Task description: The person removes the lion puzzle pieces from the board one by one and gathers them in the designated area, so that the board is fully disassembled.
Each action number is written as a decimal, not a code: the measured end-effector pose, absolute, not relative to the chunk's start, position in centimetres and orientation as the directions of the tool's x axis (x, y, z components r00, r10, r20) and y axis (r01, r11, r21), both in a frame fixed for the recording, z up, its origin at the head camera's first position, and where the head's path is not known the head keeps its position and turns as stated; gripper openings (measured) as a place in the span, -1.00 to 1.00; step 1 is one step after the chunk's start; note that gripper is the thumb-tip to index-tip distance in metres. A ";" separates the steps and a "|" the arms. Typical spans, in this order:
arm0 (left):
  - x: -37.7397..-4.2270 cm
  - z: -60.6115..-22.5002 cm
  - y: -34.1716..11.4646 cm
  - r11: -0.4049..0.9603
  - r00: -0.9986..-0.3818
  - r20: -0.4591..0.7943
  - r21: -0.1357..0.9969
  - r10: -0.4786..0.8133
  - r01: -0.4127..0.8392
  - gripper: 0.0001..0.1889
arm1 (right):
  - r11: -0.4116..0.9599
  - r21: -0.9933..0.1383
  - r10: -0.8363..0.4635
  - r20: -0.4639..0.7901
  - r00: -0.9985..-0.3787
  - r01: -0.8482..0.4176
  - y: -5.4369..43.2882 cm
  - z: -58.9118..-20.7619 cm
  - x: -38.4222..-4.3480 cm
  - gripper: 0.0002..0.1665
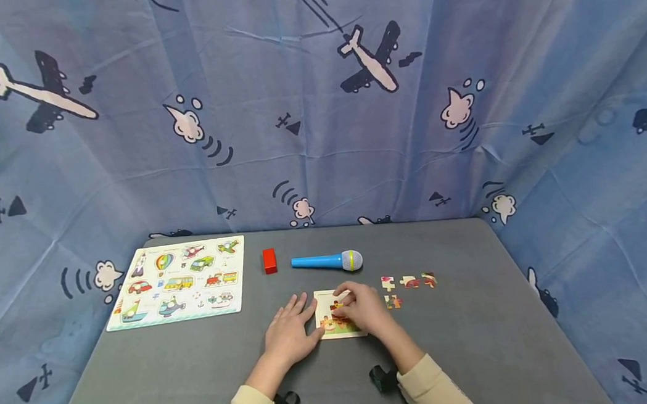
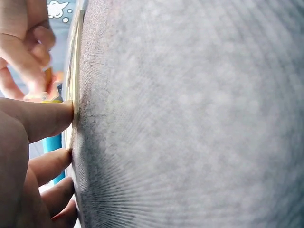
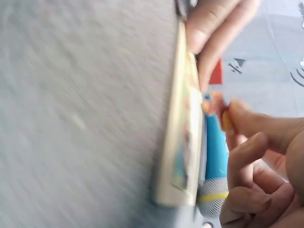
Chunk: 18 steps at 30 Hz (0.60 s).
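Note:
A small jigsaw puzzle tray (image 1: 324, 298) with a pale frame lies on the grey table, its lower part filled with colourful pieces. My left hand (image 1: 289, 334) rests beside it with fingers spread; in the left wrist view, the thumb (image 2: 52, 118) touches the tray's edge. Over the tray, my right hand (image 1: 366, 310) pinches a puzzle piece (image 3: 217, 105) between thumb and fingertips, and the right wrist view shows it held just off the tray. The piece's picture is blurred there. Several loose puzzle pieces (image 1: 409, 281) lie to the right of the tray.
Behind the tray lies a blue toy microphone (image 1: 318, 262) with a grey head. A red block (image 1: 269, 261) stands left of it. On the far left is a white picture board (image 1: 157, 305) of vehicles. A blue airplane-patterned curtain (image 1: 308, 135) hangs behind the table (image 1: 504, 339).

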<state>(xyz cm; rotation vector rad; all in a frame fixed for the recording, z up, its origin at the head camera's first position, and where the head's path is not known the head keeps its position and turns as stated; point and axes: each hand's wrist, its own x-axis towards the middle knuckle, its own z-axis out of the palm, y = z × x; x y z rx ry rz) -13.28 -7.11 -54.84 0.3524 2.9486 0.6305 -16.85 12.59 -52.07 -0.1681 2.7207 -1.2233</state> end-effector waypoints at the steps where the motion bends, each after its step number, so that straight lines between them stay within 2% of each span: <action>1: -13.3 -54.8 -7.1 0.887 -0.967 -0.054 0.415 0.247 0.203 -0.31 | 0.632 -0.774 -0.156 -0.096 -0.983 -0.025 12.9 -51.8 -16.9 -0.71; 6: -13.4 -54.7 -7.1 0.882 -0.968 -0.054 0.426 0.247 0.201 -0.31 | 0.549 -0.836 -0.132 -0.084 -0.988 -0.002 14.8 -50.0 -16.9 -0.77; 11: -13.4 -54.8 -7.2 0.880 -0.968 -0.049 0.430 0.246 0.202 -0.30 | 0.558 -0.830 -0.095 -0.088 -0.992 0.020 17.0 -49.0 -16.8 -0.82; 18: -13.2 -54.9 -7.2 0.877 -0.967 -0.043 0.432 0.251 0.208 -0.29 | 0.555 -0.828 0.013 -0.093 -0.996 0.085 21.3 -49.4 -17.0 -0.73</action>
